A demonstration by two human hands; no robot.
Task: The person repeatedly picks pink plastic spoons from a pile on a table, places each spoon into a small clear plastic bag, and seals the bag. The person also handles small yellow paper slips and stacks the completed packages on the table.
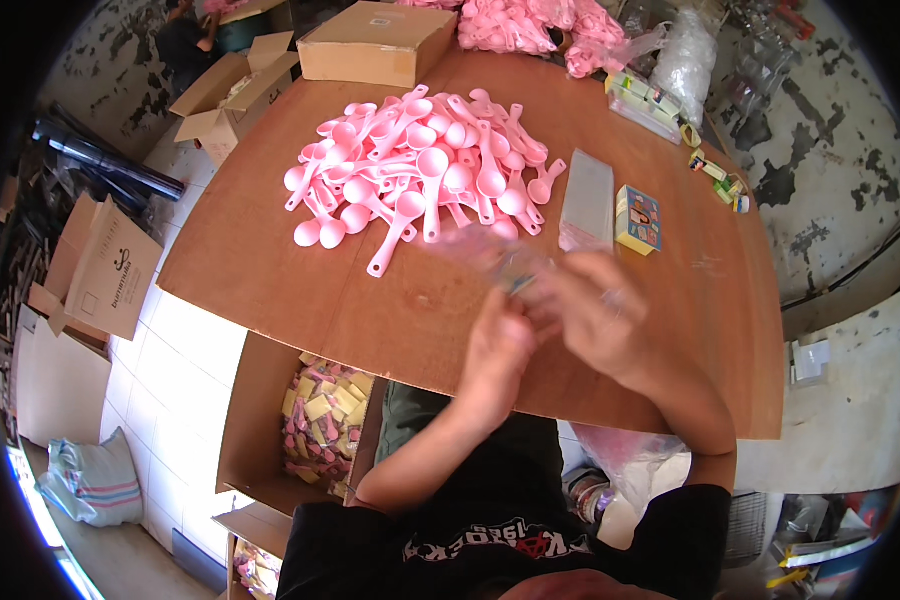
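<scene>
Around the hands (497, 345), the tabletop (310, 290) lies open at 9 and 3 o'clock; pink spoons (431, 163) block 11, clear sleeves (588, 195) 1.

Well below the fingers (516, 328) sits a black T-shirt (420, 575) with white-and-red lettering (505, 541) across it. Short sleeves (687, 530) leave the forearms bare; leftward, nearer the fingers, shows a dark green trouser leg (406, 412).

Counter (300, 290), brown: one heap of pink scoop-bowled spoons (431, 162); one stack of clear plastic sleeves (587, 192); just beside it, one block of yellow-edged printed cards (642, 219); beyond the heap, one closed cardboard box (375, 50). Left grip (500, 338) and right grip (605, 312), bare hands: one clear plastic packet (475, 250) held between, motion-blurred. Below, left: one open carton (253, 420), yellow-and-pink packets (320, 408) inside.
</scene>
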